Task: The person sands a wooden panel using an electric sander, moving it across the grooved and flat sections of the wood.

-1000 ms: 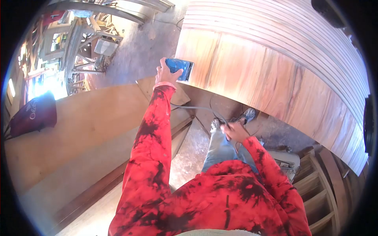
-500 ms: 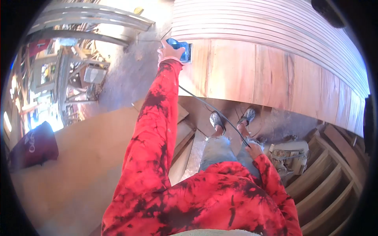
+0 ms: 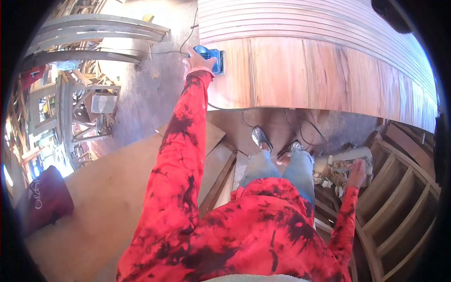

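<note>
My left hand (image 3: 199, 62) is wrapped over a blue power sander (image 3: 218, 61), which rests on the left end of a reddish wooden panel (image 3: 277, 73). A dark cord (image 3: 235, 109) hangs along the panel's near edge and drops toward the floor by my feet. My right hand (image 3: 358, 172) is out to my right, over a pale bulky object with clutter on it. No cord shows in that hand; its fingers look loosely apart, though they are small in view.
Grooved slats (image 3: 300, 21) lie behind the panel. A plywood sheet (image 3: 98, 207) with a dark red bag (image 3: 47, 199) is at my left. A slatted wooden frame (image 3: 399, 207) stands at right. The pale bulky object (image 3: 324, 164) sits near my legs. Scrap wood fills the far left.
My right hand has let go of the cord and swung outward to the right. The cord now hangs slack. My left hand stays on the sander, and my feet have shifted.
</note>
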The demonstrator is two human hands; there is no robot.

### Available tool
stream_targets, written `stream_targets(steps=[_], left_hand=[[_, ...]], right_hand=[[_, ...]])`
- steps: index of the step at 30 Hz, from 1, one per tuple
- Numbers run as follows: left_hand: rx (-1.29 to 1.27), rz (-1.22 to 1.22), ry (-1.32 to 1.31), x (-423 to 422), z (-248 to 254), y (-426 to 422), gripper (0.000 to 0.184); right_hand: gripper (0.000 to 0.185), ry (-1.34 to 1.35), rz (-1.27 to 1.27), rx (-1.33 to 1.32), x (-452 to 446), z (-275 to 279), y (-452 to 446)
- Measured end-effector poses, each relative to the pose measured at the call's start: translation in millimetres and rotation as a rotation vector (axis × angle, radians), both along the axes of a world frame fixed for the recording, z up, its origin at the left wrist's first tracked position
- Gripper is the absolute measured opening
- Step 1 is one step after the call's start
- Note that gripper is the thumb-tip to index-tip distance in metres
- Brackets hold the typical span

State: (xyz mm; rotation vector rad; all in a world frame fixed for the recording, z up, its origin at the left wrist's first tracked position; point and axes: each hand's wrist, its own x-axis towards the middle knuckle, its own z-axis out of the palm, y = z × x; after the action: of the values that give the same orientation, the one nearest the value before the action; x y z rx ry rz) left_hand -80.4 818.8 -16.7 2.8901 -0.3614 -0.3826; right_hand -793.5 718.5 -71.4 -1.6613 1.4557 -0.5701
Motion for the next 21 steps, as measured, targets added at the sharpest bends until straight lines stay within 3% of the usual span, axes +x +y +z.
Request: stream_targets(steps=[2,3,6,7,8,9,10,12,14,17,20,21], left_hand=[[-0.020,-0.023,0.012,-23.0,4.2,21.4,0.102],[-0.050,-0.052,0.016,-33.2,6.3,27.7,0.100],[-0.029,-0.023,0.050,-61.9,12.0,36.3,0.098],[-0.003,0.002,0.070,-71.7,10.9,37.1,0.098],[0.018,0.022,0.038,-80.9,7.7,38.4,0.096],[0.028,0.029,0.057,-96.8,6.2,40.1,0.096],[0.016,0.019,0.049,-114.2,8.6,40.9,0.095],[0.006,0.023,0.025,-141.3,9.9,32.3,0.096],[0.012,0.023,0.021,-165.6,9.1,24.9,0.096],[0.011,0.025,0.004,-190.5,7.4,20.0,0.095],[-0.007,-0.006,-0.051,-199.1,-0.9,18.2,0.095],[-0.003,-0.020,-0.038,-198.6,-4.4,20.2,0.095]], right_hand=[[0.018,0.112,0.040,0.064,4.4,47.2,-9.4],[0.016,0.013,0.100,0.169,9.0,38.7,0.9],[0.030,0.285,0.423,0.622,79.7,15.8,25.0],[0.046,0.392,0.686,0.384,107.8,-14.5,32.9],[0.060,0.250,0.684,0.412,135.4,-53.2,46.0],[0.074,0.222,0.662,0.490,175.3,-86.8,59.0],[0.090,0.253,0.696,0.318,212.4,-111.3,77.1],[0.124,0.234,0.643,0.415,264.0,-169.1,98.3],[0.137,0.393,0.994,0.441,312.3,-143.3,90.3],[0.127,0.092,0.937,0.302,363.6,-163.4,114.4],[0.090,-0.403,1.164,0.071,391.1,-202.3,149.5],[0.071,-0.377,1.378,0.355,382.4,-201.6,155.4]])
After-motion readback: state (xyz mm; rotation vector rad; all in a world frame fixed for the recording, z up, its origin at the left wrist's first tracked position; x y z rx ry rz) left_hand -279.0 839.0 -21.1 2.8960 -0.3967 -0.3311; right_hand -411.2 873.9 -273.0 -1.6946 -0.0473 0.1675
